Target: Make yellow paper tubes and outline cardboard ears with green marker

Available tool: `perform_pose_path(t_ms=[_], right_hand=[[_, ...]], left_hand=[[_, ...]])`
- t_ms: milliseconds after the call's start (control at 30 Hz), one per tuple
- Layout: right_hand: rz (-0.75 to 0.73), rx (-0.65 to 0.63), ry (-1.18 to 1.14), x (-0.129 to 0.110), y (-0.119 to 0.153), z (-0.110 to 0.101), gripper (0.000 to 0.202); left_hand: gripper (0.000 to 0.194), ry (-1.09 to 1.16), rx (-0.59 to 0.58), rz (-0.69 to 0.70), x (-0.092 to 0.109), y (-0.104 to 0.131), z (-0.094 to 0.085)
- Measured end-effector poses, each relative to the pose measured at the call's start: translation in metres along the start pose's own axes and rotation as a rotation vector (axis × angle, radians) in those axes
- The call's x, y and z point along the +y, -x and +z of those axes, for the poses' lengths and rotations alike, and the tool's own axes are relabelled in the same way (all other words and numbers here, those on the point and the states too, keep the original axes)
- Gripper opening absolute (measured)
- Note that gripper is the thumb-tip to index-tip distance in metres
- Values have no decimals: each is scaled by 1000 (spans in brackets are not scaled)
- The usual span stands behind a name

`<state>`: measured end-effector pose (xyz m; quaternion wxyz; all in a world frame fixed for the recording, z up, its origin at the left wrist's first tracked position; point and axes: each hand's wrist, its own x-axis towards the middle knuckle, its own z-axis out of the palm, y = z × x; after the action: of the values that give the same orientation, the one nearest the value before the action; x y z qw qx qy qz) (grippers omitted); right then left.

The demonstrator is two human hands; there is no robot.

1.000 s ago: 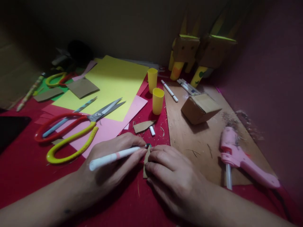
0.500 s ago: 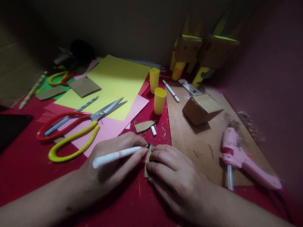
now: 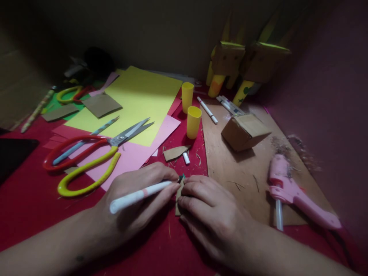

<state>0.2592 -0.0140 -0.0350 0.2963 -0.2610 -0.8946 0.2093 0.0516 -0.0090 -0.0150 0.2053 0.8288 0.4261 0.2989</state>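
Note:
My left hand [image 3: 140, 203] is closed round a white marker [image 3: 140, 195], its dark tip touching the top end of a small cardboard piece [image 3: 179, 203]. Green ink shows at that end. With bent fingers my right hand [image 3: 211, 212] presses the cardboard down on the red tabletop, hiding part of it. Just beyond my fingertips lie another cut cardboard piece [image 3: 175, 153] and a white marker cap [image 3: 186, 158]. Scissors with red and yellow handles [image 3: 119, 142] rest, blades slightly apart, on coloured paper left of my hands.
Two yellow paper tubes [image 3: 194, 122] stand beyond the cardboard. On the wooden board [image 3: 218, 161] at right are a cardboard box [image 3: 245, 132], several markers [image 3: 207, 110] and a pink glue gun [image 3: 283, 180]. Cardboard figures [image 3: 230, 61] stand behind. Yellow paper [image 3: 138, 96] lies left.
The back end of the marker has dipped slightly down and left as my left hand tilts it. My right hand keeps its hold on the cardboard piece.

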Motion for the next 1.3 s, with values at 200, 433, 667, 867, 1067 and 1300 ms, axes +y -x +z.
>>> perform_pose_path(t_ms=[200,433,667,867,1067,1300], right_hand=[[-9,7,-9,0,0,0,14],[-6,11,-12,-1,0,-1,15],[-7,8,-12,0,0,-1,15],[-7,10,-10,-1,2,-1,14],[-10,7,0,-1,1,-2,15],[-5,4,-9,0,0,-2,16]], left_hand=[[19,-4,-25,-5,2,1,-1],[17,4,-22,-42,0,1,0],[16,50,7,-39,-2,2,3],[16,48,5,-30,-2,3,2],[16,51,-3,-36,-3,2,2],[16,63,-10,-45,-3,2,0]])
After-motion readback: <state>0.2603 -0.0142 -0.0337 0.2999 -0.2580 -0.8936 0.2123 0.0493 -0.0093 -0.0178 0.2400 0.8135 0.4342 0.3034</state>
